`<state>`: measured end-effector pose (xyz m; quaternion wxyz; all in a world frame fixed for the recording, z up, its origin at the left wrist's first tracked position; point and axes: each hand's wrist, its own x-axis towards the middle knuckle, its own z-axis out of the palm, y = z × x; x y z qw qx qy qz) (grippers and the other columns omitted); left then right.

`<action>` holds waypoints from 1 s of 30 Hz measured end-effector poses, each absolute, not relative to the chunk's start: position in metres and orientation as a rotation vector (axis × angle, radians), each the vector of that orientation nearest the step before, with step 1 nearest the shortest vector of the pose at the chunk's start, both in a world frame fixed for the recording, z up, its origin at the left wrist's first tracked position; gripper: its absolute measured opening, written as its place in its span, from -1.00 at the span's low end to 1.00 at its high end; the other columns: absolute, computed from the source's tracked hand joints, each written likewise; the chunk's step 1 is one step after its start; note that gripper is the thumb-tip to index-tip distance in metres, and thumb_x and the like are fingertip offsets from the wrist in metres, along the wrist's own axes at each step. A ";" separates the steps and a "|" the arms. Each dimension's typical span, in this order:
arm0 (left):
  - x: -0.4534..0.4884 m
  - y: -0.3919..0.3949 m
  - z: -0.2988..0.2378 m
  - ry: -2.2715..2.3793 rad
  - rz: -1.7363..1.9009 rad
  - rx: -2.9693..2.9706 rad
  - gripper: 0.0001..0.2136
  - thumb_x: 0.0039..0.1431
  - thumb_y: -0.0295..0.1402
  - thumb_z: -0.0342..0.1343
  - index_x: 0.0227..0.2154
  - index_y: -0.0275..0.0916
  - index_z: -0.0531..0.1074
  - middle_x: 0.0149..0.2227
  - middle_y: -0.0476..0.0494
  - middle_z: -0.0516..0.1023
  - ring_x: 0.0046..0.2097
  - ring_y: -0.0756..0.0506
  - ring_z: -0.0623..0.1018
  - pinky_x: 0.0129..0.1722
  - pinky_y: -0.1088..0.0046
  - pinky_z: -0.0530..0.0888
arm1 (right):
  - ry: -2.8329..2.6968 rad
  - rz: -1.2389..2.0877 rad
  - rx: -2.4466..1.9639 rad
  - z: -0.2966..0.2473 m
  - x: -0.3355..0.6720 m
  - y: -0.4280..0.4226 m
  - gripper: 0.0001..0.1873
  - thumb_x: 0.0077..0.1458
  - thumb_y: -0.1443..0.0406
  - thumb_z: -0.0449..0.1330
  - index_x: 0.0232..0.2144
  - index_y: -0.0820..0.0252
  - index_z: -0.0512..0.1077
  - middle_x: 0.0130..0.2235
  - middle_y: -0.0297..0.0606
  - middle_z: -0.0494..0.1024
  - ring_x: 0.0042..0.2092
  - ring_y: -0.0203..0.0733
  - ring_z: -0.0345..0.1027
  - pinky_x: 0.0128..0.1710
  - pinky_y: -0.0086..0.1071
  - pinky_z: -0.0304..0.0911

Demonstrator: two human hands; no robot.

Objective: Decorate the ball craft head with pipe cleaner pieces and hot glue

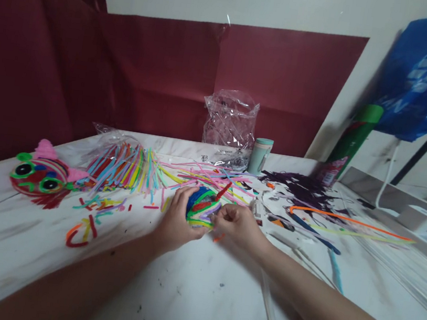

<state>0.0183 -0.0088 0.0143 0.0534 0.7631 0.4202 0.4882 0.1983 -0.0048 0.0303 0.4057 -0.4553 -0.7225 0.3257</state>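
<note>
My left hand (pixel 175 221) is wrapped around the left side of a rounded craft piece (pixel 198 206) covered with blue, green, yellow and purple pipe cleaners. A short red pipe cleaner (pixel 224 190) sticks up from its top right. At the piece's right edge, my right hand (pixel 237 222) is closed in a pinch, its fingertips against the surface. Whatever lies between those fingertips is hidden. Just below them a small orange scrap (pixel 219 238) rests on the table.
A finished-looking pipe-cleaner animal head (pixel 38 178) sits at the left. Bundled pipe cleaners (pixel 128 169) and cut bits (pixel 101 208) lie beside it. Behind stand a clear plastic bag (pixel 230 120) and a green jar (pixel 260 157). Dark purple strips (pixel 300 189) and clear sticks (pixel 407 277) are at right.
</note>
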 end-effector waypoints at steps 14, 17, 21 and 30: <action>0.018 -0.009 0.016 1.275 1.446 2.285 -0.24 -0.24 -0.31 0.31 0.09 -0.20 0.12 0.10 -0.29 0.27 0.16 -0.30 0.31 0.12 0.07 0.32 | -1.753 0.980 -1.007 0.027 0.198 -0.003 -0.82 -0.09 0.29 0.17 -0.59 0.16 0.22 -0.62 -0.40 0.42 -0.56 -0.35 0.23 -0.54 -0.48 0.09; 0.018 -0.010 0.016 1.254 1.459 2.314 -0.25 -0.23 -0.32 0.31 0.08 -0.21 0.13 0.11 -0.30 0.27 0.18 -0.29 0.29 0.15 0.08 0.29 | -1.711 0.987 -1.013 0.026 0.196 -0.003 -0.85 -0.11 0.32 0.14 -0.61 0.15 0.22 -0.63 -0.42 0.41 -0.57 -0.34 0.26 -0.55 -0.48 0.10; 0.018 -0.011 0.018 1.242 1.447 2.306 -0.25 -0.23 -0.33 0.32 0.09 -0.20 0.13 0.11 -0.30 0.27 0.17 -0.30 0.30 0.14 0.07 0.30 | -1.675 1.014 -0.974 0.027 0.194 -0.003 -0.90 -0.18 0.38 0.10 -0.62 0.15 0.22 -0.64 -0.43 0.42 -0.56 -0.34 0.29 -0.54 -0.50 0.14; 0.017 -0.009 0.017 1.281 1.437 2.275 -0.24 -0.24 -0.32 0.32 0.09 -0.17 0.12 0.11 -0.29 0.26 0.17 -0.31 0.29 0.14 0.04 0.30 | -1.664 1.084 -0.941 0.027 0.196 -0.002 -0.87 -0.16 0.35 0.16 -0.59 0.14 0.22 -0.64 -0.45 0.42 -0.57 -0.34 0.30 -0.55 -0.49 0.16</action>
